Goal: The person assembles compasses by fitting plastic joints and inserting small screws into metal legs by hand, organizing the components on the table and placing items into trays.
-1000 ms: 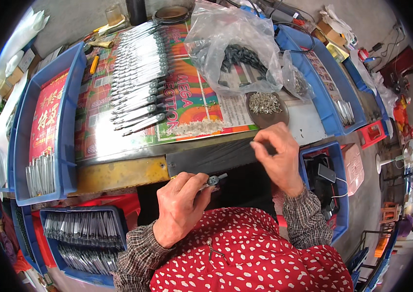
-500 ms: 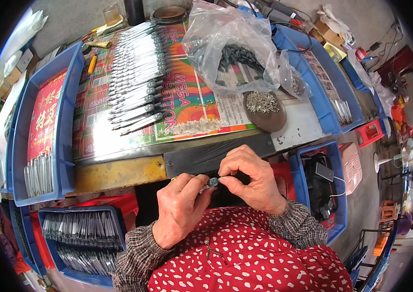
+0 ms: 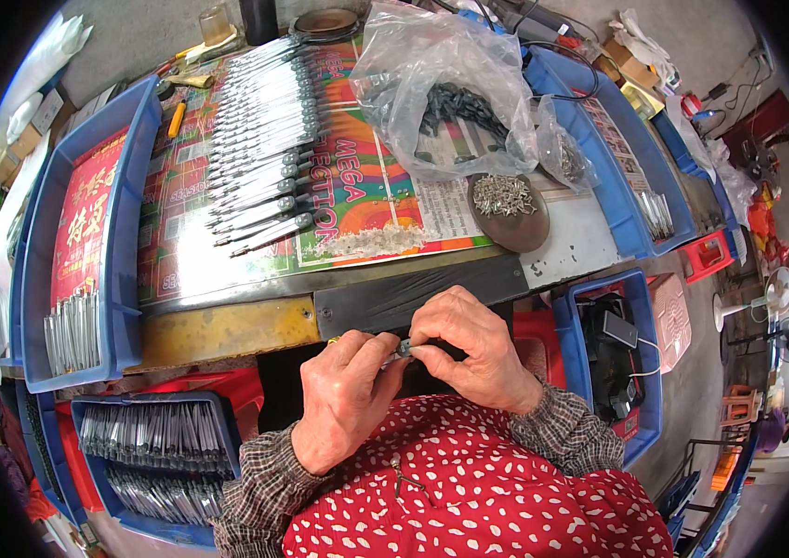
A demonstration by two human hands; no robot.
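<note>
Above my lap, at the table's front edge, my left hand [image 3: 343, 391] is closed around a small piece with a grey plastic end [image 3: 404, 348]; most of it is hidden in the fingers. The thumb and forefinger of my right hand [image 3: 476, 352] meet at that grey end in a pinch. Whatever they hold is too small or hidden to name. On the table beyond lies a long row of flat metal strips with dark grey ends [image 3: 264, 153]. Small silver pins [image 3: 503, 195] are heaped on a round brown dish [image 3: 530, 234] to the right.
A clear plastic bag [image 3: 385, 112] holds dark parts behind the dish. Blue trays with metal strips stand at the left [image 3: 125, 279] and right [image 3: 631, 237] of the table. Below left, a blue crate [image 3: 148, 532] holds many finished-looking strips; another crate [image 3: 582, 372] sits below right.
My right hand has moved slightly left, bringing its thumb and forefinger onto the grey end. The left hand has stayed nearly in place.
</note>
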